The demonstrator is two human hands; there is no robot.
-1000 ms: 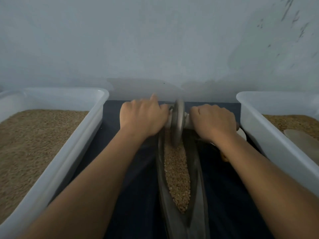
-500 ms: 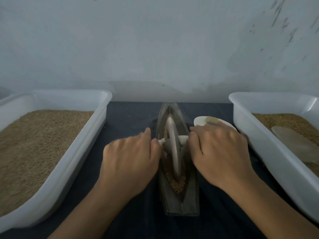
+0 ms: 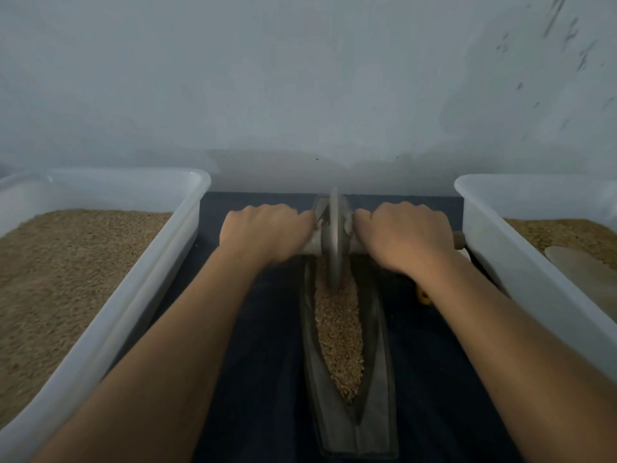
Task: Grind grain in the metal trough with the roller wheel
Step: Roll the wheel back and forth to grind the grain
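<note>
Rolled from 6 to 12 o'clock: roller wheel (image 3: 335, 242), heavy, rigid; left hand (image 3: 263, 232), right hand (image 3: 405, 235) gripping axle ends over metal trough (image 3: 377, 379).

The single head view is looking forward and down from close above the metal trough (image 3: 350, 379), facing the wall (image 3: 300, 78).

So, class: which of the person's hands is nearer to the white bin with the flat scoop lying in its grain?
Right. The right hand grips the axle just left of that bin; the left hand is beyond the roller wheel.
</note>
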